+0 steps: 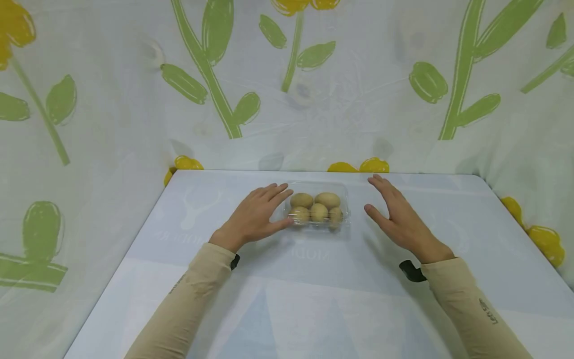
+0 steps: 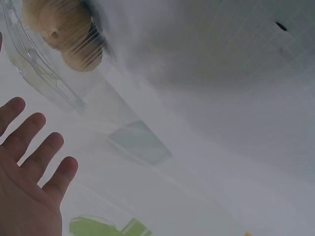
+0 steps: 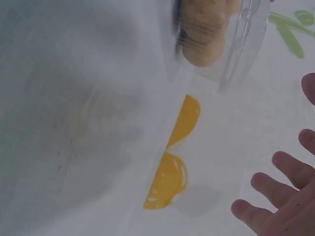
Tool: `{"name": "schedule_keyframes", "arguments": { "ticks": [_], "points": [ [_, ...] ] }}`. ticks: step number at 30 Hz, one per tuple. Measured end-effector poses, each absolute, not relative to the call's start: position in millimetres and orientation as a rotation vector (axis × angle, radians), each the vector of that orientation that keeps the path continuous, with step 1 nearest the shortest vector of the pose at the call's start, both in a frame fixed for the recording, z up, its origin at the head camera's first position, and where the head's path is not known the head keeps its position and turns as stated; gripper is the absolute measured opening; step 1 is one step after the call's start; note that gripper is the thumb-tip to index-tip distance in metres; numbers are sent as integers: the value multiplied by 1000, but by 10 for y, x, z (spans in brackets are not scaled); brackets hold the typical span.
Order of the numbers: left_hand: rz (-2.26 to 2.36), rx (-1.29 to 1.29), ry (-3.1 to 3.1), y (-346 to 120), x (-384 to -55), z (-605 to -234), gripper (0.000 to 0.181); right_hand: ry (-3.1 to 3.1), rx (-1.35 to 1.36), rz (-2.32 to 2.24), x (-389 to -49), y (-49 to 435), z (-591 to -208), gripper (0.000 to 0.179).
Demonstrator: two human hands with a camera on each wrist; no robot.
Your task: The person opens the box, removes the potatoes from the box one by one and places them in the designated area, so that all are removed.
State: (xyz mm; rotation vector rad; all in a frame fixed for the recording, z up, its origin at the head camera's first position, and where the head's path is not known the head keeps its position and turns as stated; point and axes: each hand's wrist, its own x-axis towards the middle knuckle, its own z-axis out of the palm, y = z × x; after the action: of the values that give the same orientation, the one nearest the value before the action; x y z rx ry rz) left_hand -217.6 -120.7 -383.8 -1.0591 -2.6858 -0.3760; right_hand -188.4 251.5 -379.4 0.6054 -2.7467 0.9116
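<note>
Your left hand (image 1: 253,214) is at the left side of a clear, rectangular plastic box (image 1: 314,186), its fingers extended and slightly apart, the thumb held away from them; whether the fingertips touch the box, you cannot tell. The box rests near the middle of the far part of a pale blue-and-white printed tabletop (image 1: 358,309), with several tan, rounded, egg-shaped items (image 1: 319,213) inside. Your right hand (image 1: 403,222) hovers to the right of the box, apart from it, fingers also extended and spread, gripping nothing. You wear beige long sleeves (image 1: 193,299). Beyond the far edge hangs a white cloth (image 1: 358,114) printed with green leaves and yellow flowers.
</note>
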Motion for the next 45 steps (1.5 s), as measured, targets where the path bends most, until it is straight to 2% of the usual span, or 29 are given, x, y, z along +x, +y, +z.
{"name": "schedule_keyframes", "arguments": {
  "ticks": [21, 35, 45],
  "points": [
    [-335, -1117, -2692, -1076, -2216, -3920, 72, -2783, 825, 867, -1872, 2175, -3876, 78],
    [-328, -1099, -2688, -1030, -2202, -3938, 73, -2712, 980, 721, -1925, 2029, -3987, 70],
    [-326, -1068, -2689, -1020, -2203, -3977, 70, -2657, 985, 684, -1953, 1992, -4013, 62]
  ]
}}
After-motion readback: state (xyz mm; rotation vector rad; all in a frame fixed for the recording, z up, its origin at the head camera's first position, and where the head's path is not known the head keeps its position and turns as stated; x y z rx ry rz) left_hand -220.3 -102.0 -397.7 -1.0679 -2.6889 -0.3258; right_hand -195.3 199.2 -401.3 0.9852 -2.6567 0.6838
